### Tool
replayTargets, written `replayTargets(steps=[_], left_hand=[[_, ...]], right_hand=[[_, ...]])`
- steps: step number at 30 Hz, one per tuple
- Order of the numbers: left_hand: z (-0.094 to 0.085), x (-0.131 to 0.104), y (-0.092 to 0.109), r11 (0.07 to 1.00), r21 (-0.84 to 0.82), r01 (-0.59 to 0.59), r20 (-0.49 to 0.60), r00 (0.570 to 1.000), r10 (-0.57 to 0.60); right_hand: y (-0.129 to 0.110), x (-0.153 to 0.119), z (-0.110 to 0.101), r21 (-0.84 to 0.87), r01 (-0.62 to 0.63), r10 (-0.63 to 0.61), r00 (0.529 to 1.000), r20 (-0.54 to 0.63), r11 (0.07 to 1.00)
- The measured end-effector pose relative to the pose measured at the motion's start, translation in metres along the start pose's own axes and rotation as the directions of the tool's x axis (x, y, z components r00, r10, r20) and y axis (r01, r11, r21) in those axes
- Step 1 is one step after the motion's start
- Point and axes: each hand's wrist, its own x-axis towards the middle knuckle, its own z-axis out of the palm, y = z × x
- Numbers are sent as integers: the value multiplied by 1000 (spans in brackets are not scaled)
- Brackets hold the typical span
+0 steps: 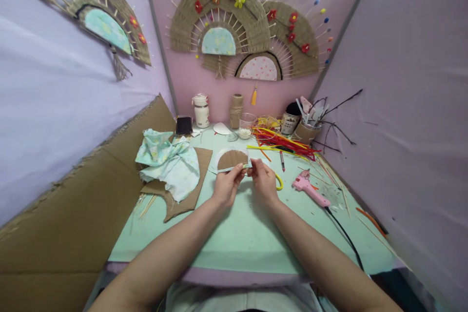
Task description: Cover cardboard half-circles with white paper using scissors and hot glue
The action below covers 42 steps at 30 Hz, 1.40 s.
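Between my two hands is a half-round piece of brown cardboard [231, 158] with pale fabric folded around its edges. My left hand [227, 186] pinches the fabric along its straight lower edge. At the right corner, the fingers of my right hand [263, 178] are closed on the same piece. Just beyond my right hand shows the yellow handle of a pair of scissors [280, 183], the rest hidden. Left of my hands, crumpled pale green floral fabric [183, 168] lies over a cut cardboard sheet [203, 162].
A pink glue gun [310, 190] with a black cord lies right. Red and yellow pipe cleaners [287, 144], a twine cone [236, 109], a white bottle [201, 111] and a pot of twigs [307, 131] stand behind. A large cardboard sheet [84, 195] leans left; woven fans [219, 12] hang on the wall.
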Motion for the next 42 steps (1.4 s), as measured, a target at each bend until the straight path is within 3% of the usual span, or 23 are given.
replayTargets(steps=[3, 6, 9, 18, 23, 27, 30, 33, 36, 39, 42], left_hand=[[-1, 0, 0, 997, 35, 63, 41, 997, -65], [-1, -1, 0, 995, 66, 81, 77, 993, -86], [0, -1, -1, 994, 81, 73, 77, 994, -79], [-5, 3, -5, 989, 145, 3, 43, 999, -9], [-6, 3, -8, 983, 185, -20, 9, 1000, 19], [-6, 4, -10, 969, 238, -63, -5, 998, 66], [-7, 5, -10, 976, 212, -50, 12, 999, 49], [-6, 6, -9, 988, 152, 8, 40, 999, -14], [-5, 6, -7, 992, 110, 62, 35, 997, -66], [-5, 6, -6, 993, 85, 78, 25, 996, -80], [-6, 6, -8, 993, 100, 64, 20, 998, -66]], right_hand=[[-1, 9, -4, 144, -132, 126, 991, 47, 981], [-7, 13, -7, 113, -204, 186, 970, 155, 972], [-11, 13, -8, 63, -193, 179, 965, 190, 979], [-9, 9, -13, -124, -11, 19, 998, 68, 992], [-13, 2, -12, -370, 247, -231, 969, 89, 896], [-12, -2, -8, -466, 334, -334, 939, 86, 819], [-10, -1, -8, -426, 276, -277, 959, 61, 861], [-7, 4, -10, -248, 92, -90, 996, 19, 964], [-6, 9, -12, -117, -41, 41, 999, -1, 992], [-7, 8, -12, -228, 16, -7, 999, 41, 974], [-8, 4, -11, -367, 166, -144, 986, 86, 915]])
